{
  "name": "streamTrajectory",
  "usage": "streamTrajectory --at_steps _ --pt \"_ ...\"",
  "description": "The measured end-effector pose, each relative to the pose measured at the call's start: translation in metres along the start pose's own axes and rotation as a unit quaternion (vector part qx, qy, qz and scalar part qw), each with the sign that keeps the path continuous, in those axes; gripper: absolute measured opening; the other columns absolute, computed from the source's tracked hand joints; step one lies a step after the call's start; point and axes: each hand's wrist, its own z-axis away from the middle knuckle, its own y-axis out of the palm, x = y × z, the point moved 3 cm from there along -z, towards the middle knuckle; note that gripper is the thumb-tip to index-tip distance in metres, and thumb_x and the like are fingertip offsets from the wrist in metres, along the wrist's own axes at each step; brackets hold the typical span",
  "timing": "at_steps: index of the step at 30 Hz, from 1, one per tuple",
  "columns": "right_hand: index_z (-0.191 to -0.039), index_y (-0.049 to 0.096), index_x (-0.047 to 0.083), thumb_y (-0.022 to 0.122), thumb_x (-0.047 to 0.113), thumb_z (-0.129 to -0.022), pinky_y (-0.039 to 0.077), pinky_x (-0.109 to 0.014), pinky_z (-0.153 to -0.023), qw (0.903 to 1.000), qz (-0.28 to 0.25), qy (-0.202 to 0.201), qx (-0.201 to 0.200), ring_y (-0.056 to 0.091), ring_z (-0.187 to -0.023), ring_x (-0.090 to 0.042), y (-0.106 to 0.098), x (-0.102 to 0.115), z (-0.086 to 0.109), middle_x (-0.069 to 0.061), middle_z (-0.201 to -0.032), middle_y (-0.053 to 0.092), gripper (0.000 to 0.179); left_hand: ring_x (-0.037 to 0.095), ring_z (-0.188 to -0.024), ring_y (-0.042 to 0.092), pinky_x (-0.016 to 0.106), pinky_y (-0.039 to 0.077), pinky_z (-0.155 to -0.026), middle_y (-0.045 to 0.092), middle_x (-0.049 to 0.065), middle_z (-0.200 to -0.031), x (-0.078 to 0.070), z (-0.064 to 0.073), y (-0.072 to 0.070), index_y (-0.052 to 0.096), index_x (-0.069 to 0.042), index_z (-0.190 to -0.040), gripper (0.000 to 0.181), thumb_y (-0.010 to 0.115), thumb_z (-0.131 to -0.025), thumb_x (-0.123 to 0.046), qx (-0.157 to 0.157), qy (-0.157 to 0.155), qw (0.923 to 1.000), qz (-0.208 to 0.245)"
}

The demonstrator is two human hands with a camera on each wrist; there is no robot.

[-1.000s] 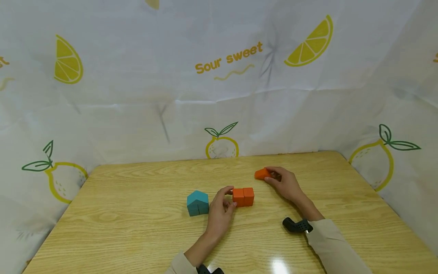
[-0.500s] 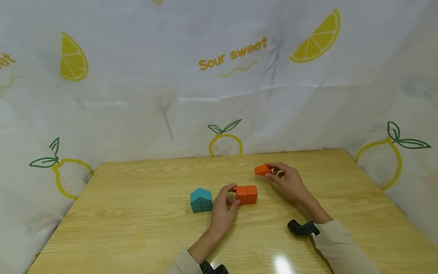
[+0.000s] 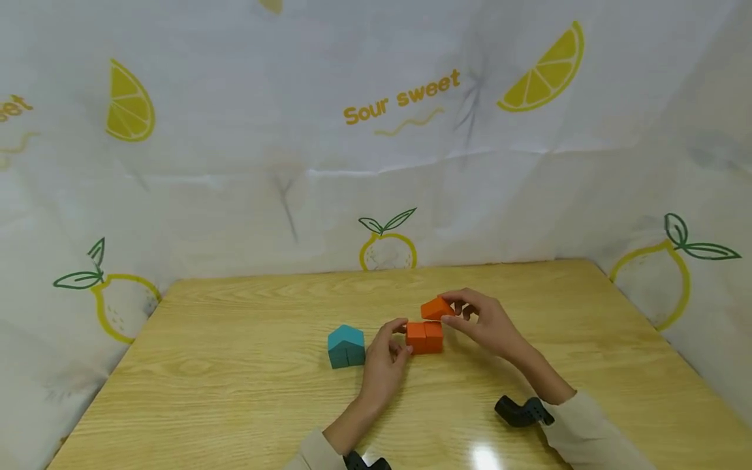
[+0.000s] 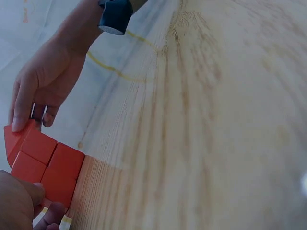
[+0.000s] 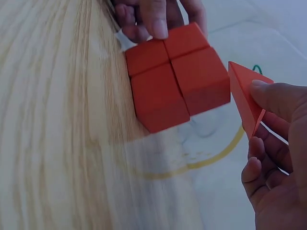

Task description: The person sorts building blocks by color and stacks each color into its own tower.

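Observation:
A compact block of several orange cubes [image 3: 424,339] stands on the table, with crossing seams plain in the right wrist view [image 5: 175,79]. My left hand [image 3: 382,369] holds its left end, thumb at the front and fingers behind. In the right wrist view, that thumb [image 5: 156,24] lies against the cubes. My right hand [image 3: 490,326] pinches an orange triangular block [image 3: 436,309] between thumb and fingers, just above the cubes. A narrow gap shows between triangle [image 5: 244,91] and cubes in the right wrist view. Left of my left hand sits a teal house-shaped stack [image 3: 346,347] with a pointed top.
The wooden table [image 3: 235,391] reaches back to a white lemon-print cloth [image 3: 264,130] hanging behind and at both sides. The teal stack stands close to the left hand's knuckles. Each wrist carries a dark device, the right one [image 3: 523,411] fully in sight.
My right hand has brought the triangular block leftward and nearer, from behind and right of the cubes to just over them. The left hand keeps its hold. The head view has shifted slightly.

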Motion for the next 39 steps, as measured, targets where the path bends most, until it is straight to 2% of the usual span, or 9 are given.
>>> streamTrajectory --at_steps 6,8,14,20,29,39 --pt "-0.113 0.065 -0.002 0.073 -0.003 -0.081 0.045 -0.025 -0.060 0.9997 0.009 -0.020 0.005 0.050 -0.071 -0.020 -0.004 0.042 0.012 -0.006 -0.084 0.059 0.032 0.006 -0.068 0.047 0.021 0.045 -0.060 0.058 0.005 -0.117 -0.001 0.008 0.010 0.052 -0.008 -0.129 0.045 0.066 -0.088 0.004 0.012 0.004 0.9999 0.007" --pt "-0.112 0.066 0.000 0.073 -0.002 -0.081 0.044 -0.025 -0.059 0.9995 0.014 -0.027 0.003 0.050 -0.070 -0.017 -0.003 0.040 0.016 -0.004 -0.085 0.059 0.032 0.005 -0.068 0.047 0.021 0.044 -0.060 0.058 0.004 -0.117 -0.002 0.008 0.013 0.053 -0.008 -0.129 0.045 0.066 -0.088 0.003 0.016 0.006 0.9998 0.006" --pt "-0.115 0.066 0.013 0.075 0.007 -0.083 0.043 -0.025 -0.057 0.9989 0.014 -0.044 0.004 0.048 -0.071 -0.009 0.005 0.013 0.017 0.009 -0.088 0.058 0.033 0.003 -0.066 0.046 0.020 0.044 -0.058 0.058 0.004 -0.117 0.001 0.002 0.013 0.052 -0.009 -0.130 0.046 0.066 -0.088 0.002 0.017 0.024 0.9996 -0.007" --pt "-0.115 0.066 0.013 0.075 0.008 -0.083 0.043 -0.026 -0.058 0.9982 0.003 -0.058 0.011 0.049 -0.073 -0.010 0.012 0.015 0.008 0.009 -0.090 0.059 0.033 0.003 -0.066 0.047 0.019 0.044 -0.058 0.058 0.004 -0.117 0.002 -0.002 0.005 0.053 -0.008 -0.129 0.045 0.066 -0.087 0.003 0.007 0.026 0.9996 -0.011" --pt "-0.114 0.066 0.013 0.076 0.008 -0.082 0.042 -0.025 -0.058 0.9978 0.006 -0.062 0.020 0.050 -0.074 -0.013 0.022 0.019 0.001 0.010 -0.092 0.060 0.034 0.003 -0.065 0.046 0.019 0.044 -0.058 0.058 0.005 -0.118 0.003 -0.001 -0.006 0.052 -0.007 -0.129 0.044 0.066 -0.088 0.002 0.008 0.022 0.9996 -0.014" --pt "-0.115 0.066 0.013 0.077 0.006 -0.081 0.042 -0.025 -0.057 0.9974 0.015 -0.066 0.024 0.049 -0.074 -0.013 0.025 0.021 -0.006 0.009 -0.092 0.060 0.037 0.002 -0.065 0.047 0.018 0.044 -0.058 0.058 0.005 -0.117 0.008 -0.007 -0.011 0.052 -0.008 -0.130 0.044 0.065 -0.089 0.002 0.014 0.025 0.9996 -0.009"
